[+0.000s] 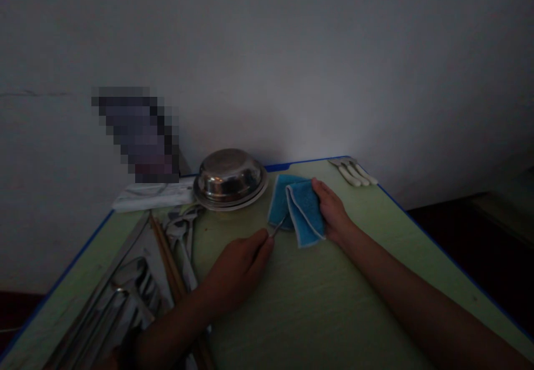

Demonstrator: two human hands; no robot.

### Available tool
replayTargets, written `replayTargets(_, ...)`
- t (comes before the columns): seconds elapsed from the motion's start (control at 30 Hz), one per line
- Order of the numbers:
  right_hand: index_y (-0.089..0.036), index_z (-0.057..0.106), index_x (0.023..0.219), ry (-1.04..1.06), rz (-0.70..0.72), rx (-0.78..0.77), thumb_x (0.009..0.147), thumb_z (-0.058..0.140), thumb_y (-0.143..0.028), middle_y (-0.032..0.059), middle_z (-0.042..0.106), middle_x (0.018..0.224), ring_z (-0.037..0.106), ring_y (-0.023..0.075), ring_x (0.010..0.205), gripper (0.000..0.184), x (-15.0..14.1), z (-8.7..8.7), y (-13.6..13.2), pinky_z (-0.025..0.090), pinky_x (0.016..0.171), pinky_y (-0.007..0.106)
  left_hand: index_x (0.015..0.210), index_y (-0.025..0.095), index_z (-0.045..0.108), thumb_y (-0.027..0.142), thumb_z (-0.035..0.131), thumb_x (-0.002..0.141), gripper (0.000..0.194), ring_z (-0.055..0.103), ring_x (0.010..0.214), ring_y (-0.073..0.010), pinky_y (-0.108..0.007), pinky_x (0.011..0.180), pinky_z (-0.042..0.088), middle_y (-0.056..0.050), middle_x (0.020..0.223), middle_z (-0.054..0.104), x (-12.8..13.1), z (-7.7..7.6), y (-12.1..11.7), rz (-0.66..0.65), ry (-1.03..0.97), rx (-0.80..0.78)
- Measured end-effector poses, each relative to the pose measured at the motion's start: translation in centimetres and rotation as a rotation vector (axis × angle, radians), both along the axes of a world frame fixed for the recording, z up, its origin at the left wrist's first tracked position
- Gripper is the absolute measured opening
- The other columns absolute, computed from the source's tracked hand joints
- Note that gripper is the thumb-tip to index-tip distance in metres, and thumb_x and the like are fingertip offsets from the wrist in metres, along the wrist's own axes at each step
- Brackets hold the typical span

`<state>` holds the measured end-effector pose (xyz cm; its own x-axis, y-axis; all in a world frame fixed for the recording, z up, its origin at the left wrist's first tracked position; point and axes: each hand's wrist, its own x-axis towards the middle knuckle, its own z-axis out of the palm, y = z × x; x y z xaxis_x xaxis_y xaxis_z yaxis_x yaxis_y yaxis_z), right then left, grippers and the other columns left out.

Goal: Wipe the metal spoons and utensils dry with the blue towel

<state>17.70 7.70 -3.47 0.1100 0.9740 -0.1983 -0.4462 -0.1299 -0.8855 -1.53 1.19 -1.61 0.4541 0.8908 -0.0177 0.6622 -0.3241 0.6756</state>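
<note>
My left hand [240, 267] is closed around the end of a thin metal utensil [278, 227], whose far end is hidden in a blue cloth [307, 211]. The utensil's kind cannot be made out. My right hand [331, 208] grips the folded, white-edged cloth, its fingers largely behind the fabric. Both hands are above the middle of the green tabletop [317, 303].
An upturned metal bowl [230, 175] sits on stacked dishes near the wall. Several white-handled forks [354, 172] lie at the far right corner. Along the left are wooden chopsticks [167, 253], metal spoons [179, 233] and a ladle [129, 275]. A pixelated upright object [139, 136] stands behind.
</note>
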Motion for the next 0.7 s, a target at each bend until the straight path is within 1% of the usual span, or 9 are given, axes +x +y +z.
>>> replayTargets(0.1,-0.023,0.058,0.076,-0.022,-0.043,-0.015,0.067,0.063,-0.045,-0.0046,0.063,0.066,0.058,0.0147,0.069,0.025,-0.16,-0.15,0.16,0.045,0.07,0.029,0.068,0.02,0.044,0.034,0.031,0.089,0.028,0.051,0.058,-0.0147,-0.025,0.056,0.034,0.002,0.061,0.05,0.01,0.04,-0.07,-0.008,0.02,-0.006)
replayTargets(0.2,-0.023,0.059,0.079,-0.036,-0.072,-0.03,0.069,0.059,-0.048,-0.0031,0.066,0.075,0.059,0.0159,0.082,0.027,-0.25,-0.16,0.26,0.044,0.077,0.028,0.071,0.02,0.047,0.035,0.031,0.089,0.028,0.051,0.058,-0.0137,-0.023,0.056,0.035,0.002,0.065,0.054,0.0,0.2,-0.05,0.014,-0.074,-0.045)
replayTargets(0.27,-0.022,0.06,0.079,-0.015,-0.012,-0.044,0.071,0.054,-0.052,-0.0009,0.067,0.076,0.06,0.0177,0.085,0.032,-0.17,0.04,0.21,0.045,0.077,0.029,0.071,0.02,0.048,0.035,0.031,0.089,0.028,0.05,0.058,-0.0133,-0.023,0.055,0.036,0.003,0.066,0.055,-0.02,0.32,0.02,0.036,-0.126,-0.073)
replayTargets(0.33,-0.02,0.062,0.078,0.037,0.146,-0.028,0.072,0.049,-0.052,0.001,0.068,0.073,0.062,0.0197,0.082,0.035,0.01,0.34,0.06,0.046,0.074,0.031,0.071,0.019,0.048,0.036,0.032,0.088,0.028,0.049,0.058,-0.0134,-0.023,0.055,0.036,0.003,0.066,0.054,-0.02,0.4,0.1,0.056,-0.153,-0.099)
replayTargets(0.4,-0.02,0.063,0.08,0.074,0.29,0.009,0.069,0.052,-0.044,0.0005,0.068,0.072,0.063,0.0197,0.076,0.029,0.19,0.55,-0.13,0.048,0.069,0.032,0.071,0.019,0.049,0.036,0.033,0.088,0.028,0.048,0.056,-0.013,-0.023,0.054,0.036,0.003,0.065,0.054,-0.02,0.43,0.18,0.077,-0.174,-0.112)
replayTargets(0.43,-0.02,0.063,0.081,0.075,0.326,0.025,0.067,0.056,-0.038,-0.0005,0.068,0.071,0.064,0.0189,0.072,0.024,0.26,0.58,-0.23,0.048,0.067,0.032,0.071,0.019,0.049,0.036,0.033,0.087,0.028,0.047,0.055,-0.0127,-0.022,0.054,0.036,0.003,0.065,0.054,-0.01,0.42,0.21,0.083,-0.183,-0.113)
replayTargets(0.47,-0.021,0.063,0.081,0.062,0.333,0.034,0.064,0.061,-0.032,-0.0014,0.068,0.07,0.063,0.0179,0.067,0.02,0.29,0.56,-0.31,0.048,0.065,0.031,0.071,0.019,0.049,0.036,0.034,0.087,0.028,0.046,0.055,-0.0126,-0.022,0.053,0.036,0.003,0.065,0.054,-0.01,0.41,0.23,0.084,-0.188,-0.111)
replayTargets(0.53,-0.021,0.063,0.081,0.032,0.325,0.037,0.06,0.067,-0.022,-0.0022,0.069,0.068,0.062,0.0157,0.06,0.021,0.29,0.39,-0.42,0.049,0.062,0.03,0.071,0.019,0.049,0.035,0.033,0.087,0.028,0.047,0.056,-0.0129,-0.023,0.054,0.036,0.002,0.064,0.053,0.0,0.4,0.24,0.066,-0.184,-0.106)
replayTargets(0.7,-0.019,0.064,0.079,0.014,0.309,0.053,0.062,0.07,-0.028,-0.0009,0.069,0.068,0.061,0.0134,0.055,0.02,0.1,-0.04,-0.44,0.049,0.058,0.029,0.072,0.019,0.047,0.033,0.031,0.088,0.027,0.05,0.058,-0.0137,-0.024,0.056,0.035,0.003,0.061,0.05,0.0,0.4,0.12,-0.006,-0.1,-0.089)
